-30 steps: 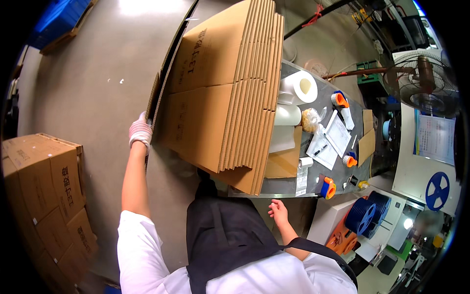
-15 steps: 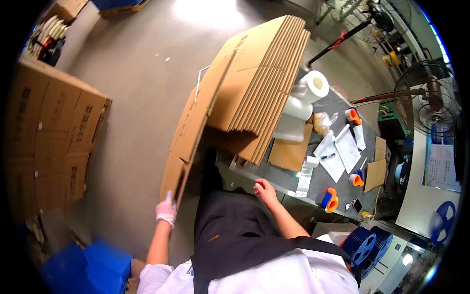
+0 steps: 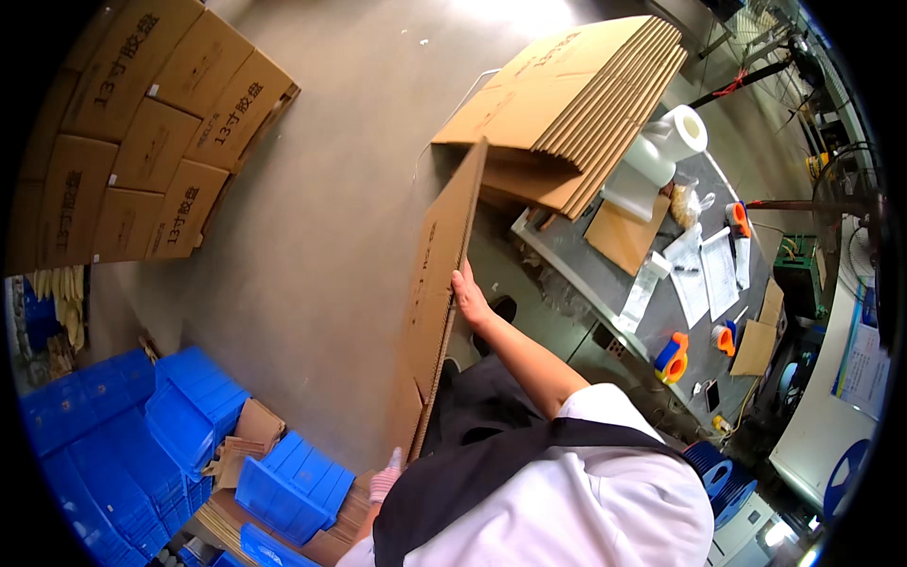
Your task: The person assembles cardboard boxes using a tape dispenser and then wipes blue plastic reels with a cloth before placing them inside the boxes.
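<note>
A flattened cardboard carton (image 3: 442,274) stands on edge before me, its near end close to my body. At that lower end, my left hand (image 3: 385,477), in a pale glove with the fingertips showing, grips the carton; part of the hand is hidden behind my apron. My bare right hand (image 3: 470,295) is closed on the carton's right-hand edge about midway along. Beyond the carton's far tip, a stack of flattened cartons (image 3: 576,85) leans at the end of the grey worktable (image 3: 576,269).
Clear film rolls (image 3: 682,132), papers (image 3: 688,274) and orange-and-blue tape dispensers (image 3: 672,357) lie on the worktable to the right. Closed cartons (image 3: 142,142) are piled at the far left. Blue plastic bins (image 3: 293,484) fill the lower left. A fan (image 3: 862,194) stands at right.
The carton has come away from the stack, toward me. My right hand has moved from near the table edge onto the carton, while my left still holds its near end. My view has turned left.
</note>
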Available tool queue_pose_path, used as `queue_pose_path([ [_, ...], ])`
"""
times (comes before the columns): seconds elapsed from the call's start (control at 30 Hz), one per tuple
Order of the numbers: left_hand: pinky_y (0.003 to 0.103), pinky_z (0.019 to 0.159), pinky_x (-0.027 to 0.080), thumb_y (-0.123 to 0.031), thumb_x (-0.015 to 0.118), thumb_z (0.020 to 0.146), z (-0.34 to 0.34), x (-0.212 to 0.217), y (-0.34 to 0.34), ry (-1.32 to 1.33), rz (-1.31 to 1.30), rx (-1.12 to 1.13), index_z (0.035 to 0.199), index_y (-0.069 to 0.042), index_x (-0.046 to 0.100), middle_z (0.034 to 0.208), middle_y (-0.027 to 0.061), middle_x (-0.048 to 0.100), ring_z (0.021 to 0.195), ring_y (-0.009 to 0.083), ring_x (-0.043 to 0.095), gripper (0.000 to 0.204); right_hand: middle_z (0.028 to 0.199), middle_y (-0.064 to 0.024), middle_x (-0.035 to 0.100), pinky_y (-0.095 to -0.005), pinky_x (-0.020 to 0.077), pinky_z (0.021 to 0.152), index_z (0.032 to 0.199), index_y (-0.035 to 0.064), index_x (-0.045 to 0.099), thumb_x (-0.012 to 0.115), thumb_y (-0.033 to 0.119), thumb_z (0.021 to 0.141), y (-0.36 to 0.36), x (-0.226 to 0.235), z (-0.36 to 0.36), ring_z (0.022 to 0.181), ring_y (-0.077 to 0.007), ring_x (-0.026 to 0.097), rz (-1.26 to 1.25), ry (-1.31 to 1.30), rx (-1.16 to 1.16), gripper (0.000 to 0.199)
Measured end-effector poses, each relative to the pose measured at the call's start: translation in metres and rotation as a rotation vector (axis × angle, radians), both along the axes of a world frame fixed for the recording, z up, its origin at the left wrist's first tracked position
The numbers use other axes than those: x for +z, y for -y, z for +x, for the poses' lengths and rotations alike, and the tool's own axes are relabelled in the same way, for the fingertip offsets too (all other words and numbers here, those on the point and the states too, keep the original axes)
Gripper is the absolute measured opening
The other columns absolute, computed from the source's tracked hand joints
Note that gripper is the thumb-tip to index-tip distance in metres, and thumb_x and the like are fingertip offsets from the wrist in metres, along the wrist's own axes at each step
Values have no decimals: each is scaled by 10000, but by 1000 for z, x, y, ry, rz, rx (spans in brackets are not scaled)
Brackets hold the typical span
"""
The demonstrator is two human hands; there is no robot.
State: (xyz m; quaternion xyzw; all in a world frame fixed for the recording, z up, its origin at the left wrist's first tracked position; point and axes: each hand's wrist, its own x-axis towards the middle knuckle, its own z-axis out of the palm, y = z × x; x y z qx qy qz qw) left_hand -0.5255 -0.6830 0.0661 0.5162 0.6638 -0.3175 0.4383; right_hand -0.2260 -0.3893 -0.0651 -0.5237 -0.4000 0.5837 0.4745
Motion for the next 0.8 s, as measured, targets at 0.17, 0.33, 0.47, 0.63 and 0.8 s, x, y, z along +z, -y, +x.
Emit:
queue_pose_path([
  [0.17,498,696,462,-412,490,870,5,19,13,82,287,148,1343,-185,412,769,284,599,755,444,589,530,1366,-197,414,-312,311,1034,1445,31,86,472,274,932,21,9,-13,1272,-261,399,41,207,-88,686],
  [0.33,494,682,452,-396,545,861,-59,7,14,70,418,123,1329,-204,429,776,268,604,730,438,581,520,899,-238,600,-395,480,699,1447,138,152,537,124,768,54,39,30,748,-357,604,9,714,9,781],
  [0.47,461,647,464,-244,644,818,-138,27,-33,4,666,233,1363,-157,388,770,241,621,641,390,571,608,898,-282,590,-472,460,705,1439,116,132,508,117,767,137,93,46,812,-431,584,7,806,6,770],
  [0.63,376,602,469,-172,609,860,-145,13,-141,124,896,413,1255,-52,506,744,175,631,574,220,544,426,836,-277,581,-496,448,664,1439,146,152,500,117,786,266,135,98,743,-441,571,-154,995,106,741],
  [0.8,377,708,475,-178,575,880,-75,-66,-213,136,1237,347,1262,-21,482,963,208,635,740,264,587,424,1101,-246,562,-467,482,720,1423,168,205,484,63,766,405,146,130,874,-412,584,-304,1085,94,722],
])
